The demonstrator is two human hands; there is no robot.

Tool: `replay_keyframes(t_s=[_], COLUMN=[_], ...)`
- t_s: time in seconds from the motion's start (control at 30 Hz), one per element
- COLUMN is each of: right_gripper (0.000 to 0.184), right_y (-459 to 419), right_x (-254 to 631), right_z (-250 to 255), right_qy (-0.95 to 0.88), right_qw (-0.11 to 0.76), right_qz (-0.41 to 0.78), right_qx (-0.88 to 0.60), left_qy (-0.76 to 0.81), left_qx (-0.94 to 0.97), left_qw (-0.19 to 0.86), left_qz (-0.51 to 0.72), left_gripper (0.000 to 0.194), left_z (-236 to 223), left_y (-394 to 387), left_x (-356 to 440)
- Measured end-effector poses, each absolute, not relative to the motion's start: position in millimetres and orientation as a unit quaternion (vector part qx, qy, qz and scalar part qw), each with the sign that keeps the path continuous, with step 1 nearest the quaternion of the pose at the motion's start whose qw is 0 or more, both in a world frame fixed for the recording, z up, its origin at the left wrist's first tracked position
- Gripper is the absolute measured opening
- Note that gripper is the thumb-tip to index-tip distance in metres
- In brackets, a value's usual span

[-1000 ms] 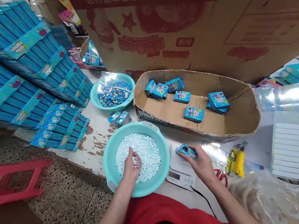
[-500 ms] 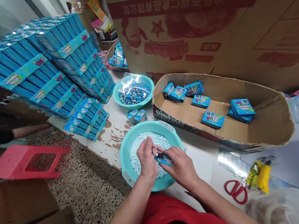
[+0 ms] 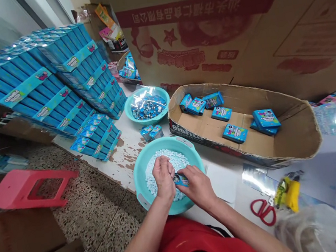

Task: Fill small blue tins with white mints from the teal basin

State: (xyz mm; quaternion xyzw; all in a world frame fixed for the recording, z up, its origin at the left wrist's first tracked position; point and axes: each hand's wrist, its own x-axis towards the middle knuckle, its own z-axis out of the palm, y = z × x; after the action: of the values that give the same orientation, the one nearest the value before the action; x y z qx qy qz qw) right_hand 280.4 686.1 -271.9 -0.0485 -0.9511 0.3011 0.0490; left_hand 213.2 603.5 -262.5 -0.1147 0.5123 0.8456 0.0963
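Note:
Over a turquoise basin point(image 3: 135, 161) of small white candies point(image 3: 153, 175), my two hands are close together. My right hand point(image 3: 199, 186) grips a small blue candy box point(image 3: 181, 179), tilted with a dark round spot, perhaps its opening, at the end facing my left hand. Just left of that end, my left hand point(image 3: 164, 179) is closed, its fingers curled in. Whatever may lie in those fingers is hidden from view.
Right of the basin lies a cardboard tray point(image 3: 299, 138) with several blue boxes. Behind the basin stand two small boxes point(image 3: 151, 132) and a second turquoise basin point(image 3: 131, 117). Stacked blue packs point(image 3: 51, 85) rise at left. Red scissors point(image 3: 263, 212) lie at right.
My left fingers have drawn slightly back from the box end and curled in more. My right hand still holds the box. The dark sleeve and arm at far left have mostly left view.

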Motion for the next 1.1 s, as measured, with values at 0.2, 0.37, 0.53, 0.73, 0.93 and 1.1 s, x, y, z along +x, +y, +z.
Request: replay_keyframes(t_s=[0.2, 0.37, 0.53, 0.73, 0.93, 1.1], right_gripper=[0.024, 0.023, 0.032, 0.032, 0.025, 0.029], right_y=[701.9, 708.9, 699.8, 688.8, 682.0, 686.8], right_x=[288.0, 294.6, 269.7, 229.3, 226.4, 232.3], right_z=[-278.6, -259.5, -260.2, -274.5, -279.6, -293.5], right_qy=[-0.920, -0.899, -0.928, -0.978, -0.980, -0.978], right_qw=[0.074, 0.136, 0.120, -0.048, -0.107, -0.076], right_qz=[0.381, 0.417, 0.349, 0.187, 0.128, 0.180], right_qx=[-0.051, -0.005, 0.046, 0.083, 0.105, 0.073], left_qy=[0.536, 0.566, 0.490, 0.427, 0.428, 0.451], left_qx=[-0.134, -0.192, -0.290, -0.367, -0.370, -0.358], left_qw=[0.110, 0.174, 0.202, 0.241, 0.230, 0.231], left_qz=[0.826, 0.782, 0.797, 0.790, 0.792, 0.784], left_gripper=[0.040, 0.046, 0.046, 0.041, 0.050, 0.045], left_z=[-277.3, -302.5, -322.3, -344.3, -357.3, -355.7], left_y=[582.1, 562.4, 562.1, 567.1, 570.2, 571.8], left_x=[206.6, 216.5, 214.3, 200.0, 205.9, 208.4])
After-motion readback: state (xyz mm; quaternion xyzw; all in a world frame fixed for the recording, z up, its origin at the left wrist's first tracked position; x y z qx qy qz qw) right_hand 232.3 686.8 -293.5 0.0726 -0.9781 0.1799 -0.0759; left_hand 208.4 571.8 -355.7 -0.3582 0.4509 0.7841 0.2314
